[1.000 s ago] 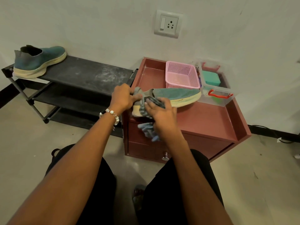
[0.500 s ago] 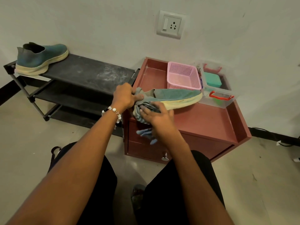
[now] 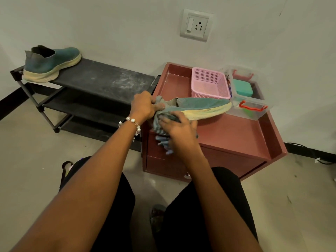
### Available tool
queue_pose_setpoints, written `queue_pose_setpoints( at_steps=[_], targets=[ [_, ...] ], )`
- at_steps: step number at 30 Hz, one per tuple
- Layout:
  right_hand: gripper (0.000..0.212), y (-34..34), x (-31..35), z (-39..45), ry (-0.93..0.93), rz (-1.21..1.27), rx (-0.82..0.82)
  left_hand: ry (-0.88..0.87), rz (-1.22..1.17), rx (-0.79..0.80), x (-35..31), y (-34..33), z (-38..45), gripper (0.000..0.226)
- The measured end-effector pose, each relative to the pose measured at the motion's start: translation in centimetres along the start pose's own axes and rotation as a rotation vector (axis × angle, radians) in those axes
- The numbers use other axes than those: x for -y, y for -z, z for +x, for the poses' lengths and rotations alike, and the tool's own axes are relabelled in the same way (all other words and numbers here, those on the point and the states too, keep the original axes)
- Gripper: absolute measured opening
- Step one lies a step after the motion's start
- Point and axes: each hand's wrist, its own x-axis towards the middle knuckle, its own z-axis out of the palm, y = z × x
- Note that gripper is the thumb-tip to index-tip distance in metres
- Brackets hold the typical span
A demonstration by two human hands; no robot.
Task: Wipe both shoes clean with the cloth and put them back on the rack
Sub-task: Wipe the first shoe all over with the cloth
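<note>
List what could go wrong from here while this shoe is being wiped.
1. The shoe is gripped only at its heel by the left hand; its toe sits close to the clear plastic box and pink basket, so a hard wipe might knock them.
2. The cloth under the right hand hangs past the cabinet's front edge and could slip off.

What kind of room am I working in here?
Probably a home, perhaps an entryway or a room corner: a black shoe rack against a plain wall with a shoe on it, a small red cabinet holding plastic boxes, and a wall socket above.
</note>
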Motion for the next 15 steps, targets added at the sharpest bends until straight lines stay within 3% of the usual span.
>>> queue_pose_setpoints(
  at_steps=[3, 5, 9, 13, 15],
  targets=[
    [0.057, 0.5, -3.0, -0.1, -0.28, -0.032, -0.185, 0.0, 0.003, 0.022, 0.1, 0.0, 0.1, 0.036],
    [0.06, 0.8, -3.7, -0.2, -0.346, -0.057, -0.194, 0.008, -0.003, 0.027, 0.0, 0.0, 0.0, 0.036],
    [0.054, 0.9, -0.3, -0.7, -0.182, -0.086, -0.046, 0.009, -0.026, -0.004, -0.3, -0.1, -0.2, 0.039],
    [0.061, 0.3, 1.9, -0.3, 0.054, -0.144, 0.093, 0.026, -0.035, -0.011, -0.4, 0.0, -0.4, 0.038],
    [0.051, 0.4, 0.9, 0.0, 0.024, -0.142, 0.03, 0.027, -0.041, -0.003, -0.4, 0.2, -0.5, 0.037]
  ],
)
